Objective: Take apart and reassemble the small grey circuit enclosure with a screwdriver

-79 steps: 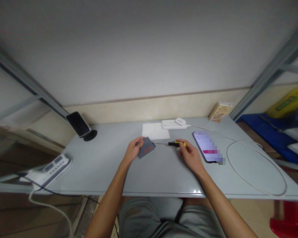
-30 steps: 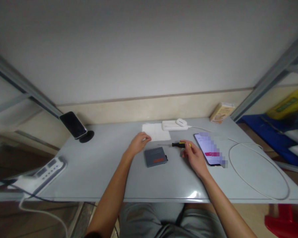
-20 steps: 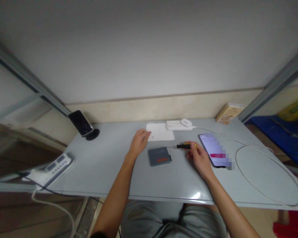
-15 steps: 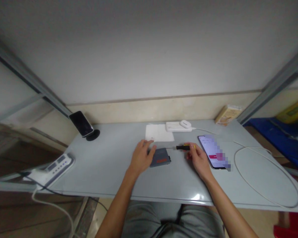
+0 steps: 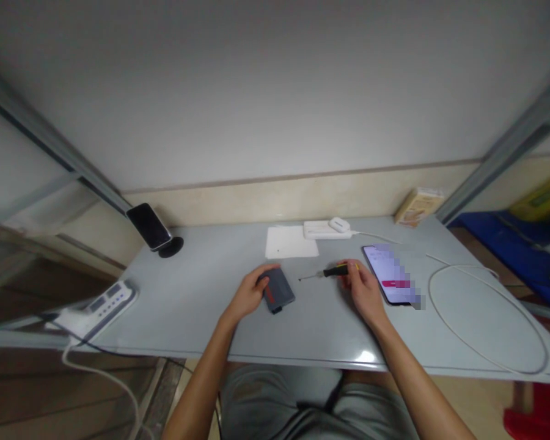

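Note:
My left hand (image 5: 250,293) grips a flat dark grey case (image 5: 278,291) by its left side, thumb on top. The case is tilted and turned, with red marking along its left part and a small black piece at its near edge. In my right hand (image 5: 363,287), fingers closed round the handle, is a black-and-yellow screwdriver (image 5: 337,270). Its thin shaft points left toward the case but stays apart from it. Something tiny and dark shows at the tip, too small to name. Behind the hands lies a sheet of white paper (image 5: 291,243) with a small dark speck on it.
A white power strip (image 5: 327,230) with a small white case (image 5: 339,225) on it stands at the back. Right of my right hand lies a lit phone (image 5: 387,275), then a looped white cable (image 5: 433,305). A black-screened device (image 5: 149,226) and another power strip (image 5: 101,308) are left.
My left hand has taken hold of the case, lifted and turned it, and shifted it left. The screwdriver's tip has come away from the case; my right hand still holds it.

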### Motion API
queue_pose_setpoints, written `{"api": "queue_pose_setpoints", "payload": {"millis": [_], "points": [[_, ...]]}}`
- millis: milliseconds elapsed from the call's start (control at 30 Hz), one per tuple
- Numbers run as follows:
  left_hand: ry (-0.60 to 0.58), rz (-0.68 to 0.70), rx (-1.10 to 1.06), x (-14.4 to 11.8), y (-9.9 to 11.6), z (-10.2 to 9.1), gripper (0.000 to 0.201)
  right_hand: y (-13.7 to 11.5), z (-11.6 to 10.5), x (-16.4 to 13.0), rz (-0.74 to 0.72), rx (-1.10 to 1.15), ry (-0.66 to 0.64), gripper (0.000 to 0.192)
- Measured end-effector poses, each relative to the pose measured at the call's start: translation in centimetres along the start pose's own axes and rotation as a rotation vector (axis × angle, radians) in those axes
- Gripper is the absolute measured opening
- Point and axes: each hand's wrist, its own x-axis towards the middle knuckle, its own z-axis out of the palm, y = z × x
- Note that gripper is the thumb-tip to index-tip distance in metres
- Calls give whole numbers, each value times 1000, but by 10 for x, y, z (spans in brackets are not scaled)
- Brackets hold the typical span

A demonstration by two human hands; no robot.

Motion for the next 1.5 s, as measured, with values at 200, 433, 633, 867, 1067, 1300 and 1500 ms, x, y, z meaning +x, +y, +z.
{"api": "queue_pose_setpoints", "payload": {"millis": [200,433,633,867,1067,1300,1500], "points": [[12,-66,4,20,1,6,38,0,1,-2,-8,-15,-146,57],[-1,-3,-55,39,3,10,34,4,5,-3,-21,-34,-228,55],[23,-7,-102,39,3,11,34,3,2,-2,-21,-36,-170,59],[84,-11,-110,36,0,15,38,7,4,0,-10,-35,-170,60],[214,13,-3,27,-2,31,37,3,-1,0,-10,17,-96,60],[206,128,222,28,13,41,25,2,1,-2,-32,19,-197,64],[181,120,395,54,8,13,17,4,1,0,-25,18,-179,63]]}}
